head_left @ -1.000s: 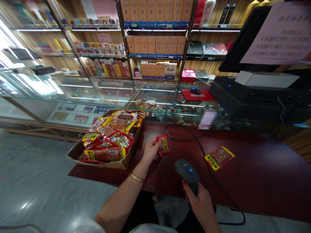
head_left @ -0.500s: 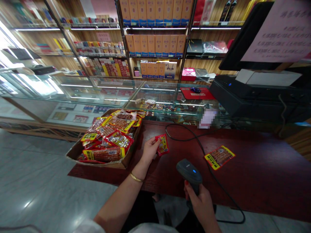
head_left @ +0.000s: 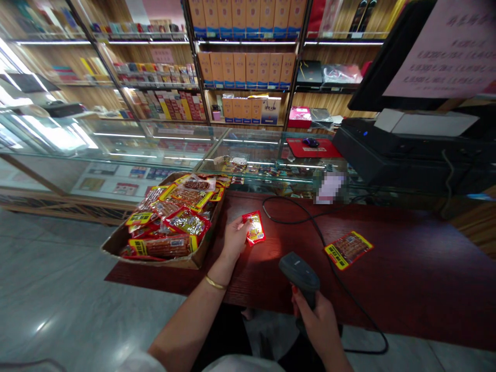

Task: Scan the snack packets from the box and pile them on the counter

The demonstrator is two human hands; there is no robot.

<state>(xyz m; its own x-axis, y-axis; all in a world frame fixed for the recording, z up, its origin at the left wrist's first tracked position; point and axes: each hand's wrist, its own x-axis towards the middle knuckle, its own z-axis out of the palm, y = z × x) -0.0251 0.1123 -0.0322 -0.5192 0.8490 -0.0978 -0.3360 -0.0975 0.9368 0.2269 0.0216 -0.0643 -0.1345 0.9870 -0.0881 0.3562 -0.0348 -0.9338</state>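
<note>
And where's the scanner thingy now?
In the head view, the scanner is below and right of centre, held in the right grip. The small red packet is to its upper left, the yellow-ended packet to its upper right.

Glossy plastic packet (head_left: 256, 230), matt plastic scanner (head_left: 299, 271), smooth wood-grained tabletop (head_left: 418, 279).

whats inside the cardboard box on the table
The cardboard box holds heaped packets, mostly red and yellow. A clear packet lies on top near the far end. The box's bottom and anything lower down are covered.
</note>
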